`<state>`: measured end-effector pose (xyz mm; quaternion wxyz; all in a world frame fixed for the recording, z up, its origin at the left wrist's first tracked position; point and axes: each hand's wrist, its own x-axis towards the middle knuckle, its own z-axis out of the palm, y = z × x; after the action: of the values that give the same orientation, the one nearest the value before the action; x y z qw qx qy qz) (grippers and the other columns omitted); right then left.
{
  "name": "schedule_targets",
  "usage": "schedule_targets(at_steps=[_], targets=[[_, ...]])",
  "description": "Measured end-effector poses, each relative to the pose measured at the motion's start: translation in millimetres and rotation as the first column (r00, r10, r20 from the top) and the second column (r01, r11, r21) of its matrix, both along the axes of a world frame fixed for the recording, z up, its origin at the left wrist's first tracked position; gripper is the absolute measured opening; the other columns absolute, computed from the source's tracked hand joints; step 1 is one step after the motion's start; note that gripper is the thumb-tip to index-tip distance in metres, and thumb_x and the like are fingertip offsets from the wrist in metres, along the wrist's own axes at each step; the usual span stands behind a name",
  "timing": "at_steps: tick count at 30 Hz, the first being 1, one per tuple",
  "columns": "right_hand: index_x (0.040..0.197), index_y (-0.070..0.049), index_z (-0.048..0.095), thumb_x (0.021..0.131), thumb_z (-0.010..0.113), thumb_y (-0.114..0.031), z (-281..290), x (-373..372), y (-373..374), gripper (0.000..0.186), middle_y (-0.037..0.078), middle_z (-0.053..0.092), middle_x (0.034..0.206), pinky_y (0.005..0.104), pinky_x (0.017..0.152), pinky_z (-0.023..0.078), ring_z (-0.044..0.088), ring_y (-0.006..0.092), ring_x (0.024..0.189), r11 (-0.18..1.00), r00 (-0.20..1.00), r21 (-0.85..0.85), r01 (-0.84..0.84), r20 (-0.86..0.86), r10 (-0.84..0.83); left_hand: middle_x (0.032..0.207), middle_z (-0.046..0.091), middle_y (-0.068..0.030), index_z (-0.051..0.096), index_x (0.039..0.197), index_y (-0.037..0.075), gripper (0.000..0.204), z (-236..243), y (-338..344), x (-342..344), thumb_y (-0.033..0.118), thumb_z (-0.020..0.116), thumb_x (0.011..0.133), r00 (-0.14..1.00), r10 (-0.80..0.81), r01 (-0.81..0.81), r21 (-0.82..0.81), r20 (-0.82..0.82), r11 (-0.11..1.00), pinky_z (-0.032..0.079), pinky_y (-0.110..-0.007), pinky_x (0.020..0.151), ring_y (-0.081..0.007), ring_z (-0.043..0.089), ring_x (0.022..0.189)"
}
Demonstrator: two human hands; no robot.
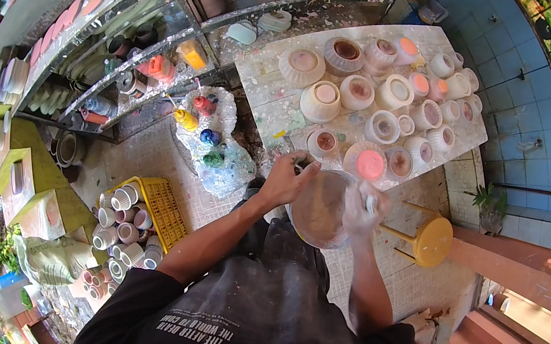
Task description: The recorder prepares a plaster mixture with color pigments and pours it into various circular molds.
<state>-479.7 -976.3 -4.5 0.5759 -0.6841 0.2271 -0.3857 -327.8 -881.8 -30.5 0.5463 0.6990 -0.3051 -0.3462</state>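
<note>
At the left, a paint-spattered metal shelf rack (pixel 198 36) holds red and orange containers, and nearer stands a yellow plastic crate (pixel 165 211) beside many small, ribbed, pale and brownish pots (pixel 127 232). Right of these, on a lumpy, whitish, paint-smeared stand (pixel 236 168), are a yellow bottle (pixel 186 120), a red bottle (pixel 204 105), a blue container (pixel 210 136) and a green container (pixel 213 158). Next comes the left hand (pixel 283 182), its fingers bent at the far left rim of a wide, round, pale basin (pixel 320 209) with a brownish interior; whether they grasp the rim or something dark there, I cannot tell. The basin lies between both hands, before the person's black shirt (pixel 255 298), at the near edge of the pale, spattered surface (pixel 267 88). Rows of rounded, whitish pots crowd that surface, including one with a bright pink inside (pixel 370 164). The whitened right hand (pixel 364 211) has curled fingers over the basin's right side; their grasp is unclear. Farther right stands a round yellow stool (pixel 434 242).
</note>
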Motion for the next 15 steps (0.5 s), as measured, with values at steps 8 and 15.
schedule_targets(at_steps=[8, 15], targets=[[0.065, -0.005, 0.046, 0.082, 0.061, 0.006, 8, 0, 43, 0.025, -0.001, 0.051, 0.063, 0.0249, 0.049, 0.036, 0.045, 0.0071, 0.056, 0.957, 0.974, -0.184, -0.223, -0.012, 0.225, 0.072, 0.062, -0.0069, 0.064, 0.087, -0.002, 0.028, -1, 3, 0, 0.025, 0.062, 0.092, 0.999, 0.006, -0.006, 0.000, -0.050, 1.000, 0.046, -0.030, 0.065, -0.0121, 0.055, 0.067], [0.055, -0.008, 0.028, 0.077, 0.058, 0.008, -5, -13, -10, 0.041, -0.002, 0.036, 0.051, 0.0283, 0.041, 0.022, 0.030, 0.0062, 0.046, 0.989, 0.989, 0.079, 0.127, 0.067, -0.132, 0.074, 0.063, -0.0076, 0.064, 0.089, -0.003, 0.029, -8, 2, 2, 0.026, 0.062, 0.092, 0.994, -0.028, 0.028, -0.007, -0.102, 1.000, 0.047, -0.031, 0.066, -0.0130, 0.056, 0.068]])
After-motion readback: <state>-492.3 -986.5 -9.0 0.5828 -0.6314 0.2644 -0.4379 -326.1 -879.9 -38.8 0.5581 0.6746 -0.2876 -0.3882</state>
